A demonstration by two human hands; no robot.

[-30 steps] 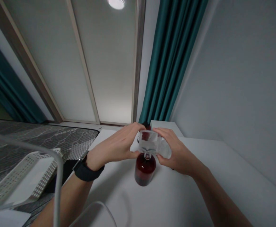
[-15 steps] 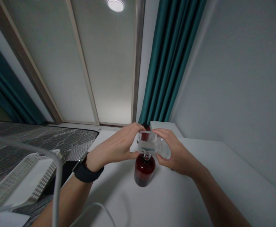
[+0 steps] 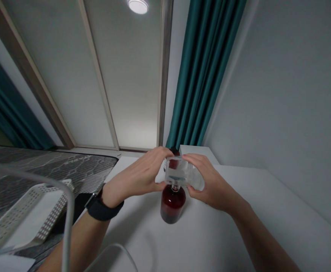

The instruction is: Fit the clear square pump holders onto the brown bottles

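Clear rectangular glass container (image 3: 181, 173), held between the curled fingers of the left hand (image 3: 135, 175) and the wrapped right hand (image 3: 211, 185), its underside at the neck of a dark-red bottle (image 3: 172, 204), upright below the hands on a white tabletop (image 3: 137, 241).

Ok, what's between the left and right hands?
In the head view, a clear rectangular block, held by both, sits between the left hand and right hand.

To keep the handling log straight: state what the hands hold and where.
The left hand and right hand hold a clear rectangular container by its opposite ends, fingers over the top, thumbs beneath, just above the neck of a dark red bottle.
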